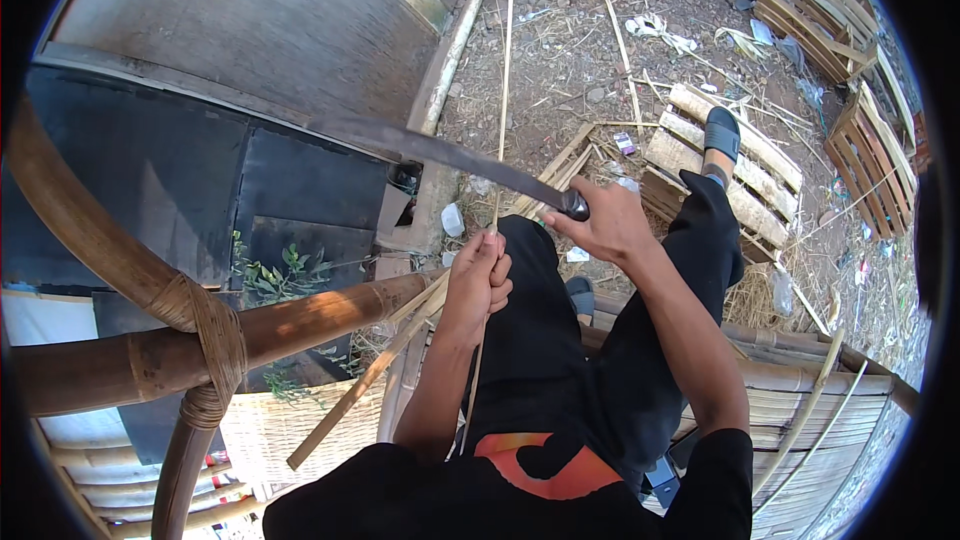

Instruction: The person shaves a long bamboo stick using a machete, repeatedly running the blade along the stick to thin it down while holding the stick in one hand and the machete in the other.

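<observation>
My left hand [478, 278] is closed around a long thin bamboo strip [507, 70], which stands out far ahead of the fist and runs back along my forearm. In my right hand [606, 218] is the dark handle of a machete [450, 155]. Its long, dark blade points left and crosses the strip just beyond my left fist. Whether the edge touches the strip or only passes over it, I cannot tell. Beside my left forearm lie several wider bamboo slats [370, 380], resting against the bamboo rail.
A thick bamboo rail [300, 325] with woven binding is at my left. My right foot [721, 135] rests on a slatted wooden crate [690, 145]. More crates [870, 155] stand at the far right. Litter and bamboo scraps cover the dirt ground [570, 70]. Dark panels [120, 180] stand left.
</observation>
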A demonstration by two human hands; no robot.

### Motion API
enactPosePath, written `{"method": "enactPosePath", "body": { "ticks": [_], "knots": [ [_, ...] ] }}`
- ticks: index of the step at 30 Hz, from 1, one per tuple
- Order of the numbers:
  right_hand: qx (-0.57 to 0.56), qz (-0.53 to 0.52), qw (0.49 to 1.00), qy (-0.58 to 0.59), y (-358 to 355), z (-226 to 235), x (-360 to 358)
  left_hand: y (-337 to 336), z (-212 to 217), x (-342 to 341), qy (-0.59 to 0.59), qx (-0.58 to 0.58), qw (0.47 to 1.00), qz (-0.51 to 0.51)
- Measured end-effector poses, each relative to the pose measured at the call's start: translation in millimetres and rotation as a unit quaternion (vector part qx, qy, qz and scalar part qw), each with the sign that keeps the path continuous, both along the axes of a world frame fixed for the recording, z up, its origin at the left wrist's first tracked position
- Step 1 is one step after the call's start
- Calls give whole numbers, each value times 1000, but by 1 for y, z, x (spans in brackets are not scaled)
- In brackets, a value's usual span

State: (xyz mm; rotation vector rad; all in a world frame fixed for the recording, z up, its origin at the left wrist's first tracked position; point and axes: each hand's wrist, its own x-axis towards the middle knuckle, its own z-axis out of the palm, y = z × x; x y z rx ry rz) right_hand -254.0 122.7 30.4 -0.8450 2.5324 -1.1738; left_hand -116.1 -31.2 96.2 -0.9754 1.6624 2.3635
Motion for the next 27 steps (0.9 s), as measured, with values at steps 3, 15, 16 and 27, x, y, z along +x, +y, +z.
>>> {"method": "enactPosePath", "body": {
  "ticks": [3, 15, 16, 27],
  "knots": [
    [6, 41, 995, 88, 3, -11, 6, 7, -1, -4, -30, -52, 998, 14],
    [35, -27, 996, 76, -5, -24, -25, 2, 1, 11, -51, -63, 996, -21],
    [25, -59, 997, 43, -7, -25, -29, 1, 1, 17, -59, -60, 996, -32],
    [74, -1, 997, 18, 0, -15, -26, 7, 5, 29, -82, -80, 993, -31]
  ]
}}
